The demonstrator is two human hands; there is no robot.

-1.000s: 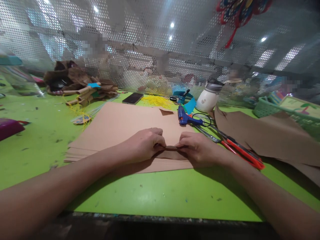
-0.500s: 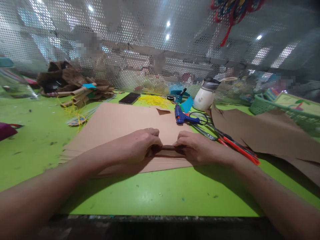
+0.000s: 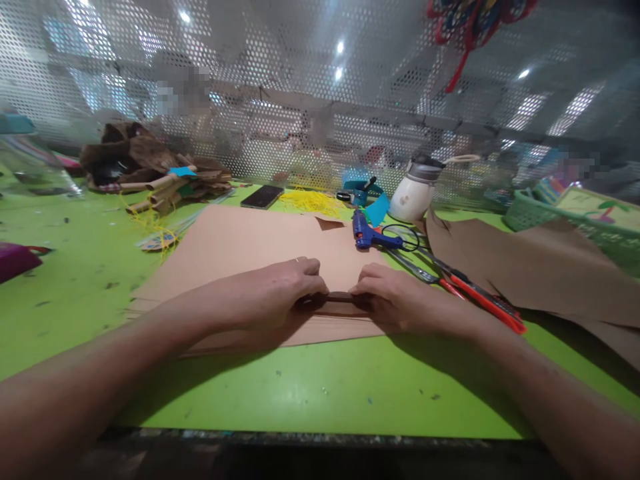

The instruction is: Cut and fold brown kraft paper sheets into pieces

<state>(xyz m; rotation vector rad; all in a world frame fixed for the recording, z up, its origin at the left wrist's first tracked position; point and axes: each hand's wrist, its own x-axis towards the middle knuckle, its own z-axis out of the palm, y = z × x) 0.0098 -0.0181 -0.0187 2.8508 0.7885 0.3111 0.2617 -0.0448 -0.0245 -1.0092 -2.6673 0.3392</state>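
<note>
Head view: left hand (image 3: 280, 297) and right hand (image 3: 395, 303), fingers closed narrow, pinch the rolled edge (image 3: 341, 297) of a brown kraft sheet atop the paper stack (image 3: 250, 240) on the green table (image 3: 300, 387). The paper is judged light, thin and crease-prone; grip both roll ends evenly.

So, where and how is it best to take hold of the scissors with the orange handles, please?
Take the scissors by the orange handles, coming from the near right. They lie flat on the green table, handles toward the person and metal blades pointing away, toward the blue glue gun. The right hand is nearest.
</note>
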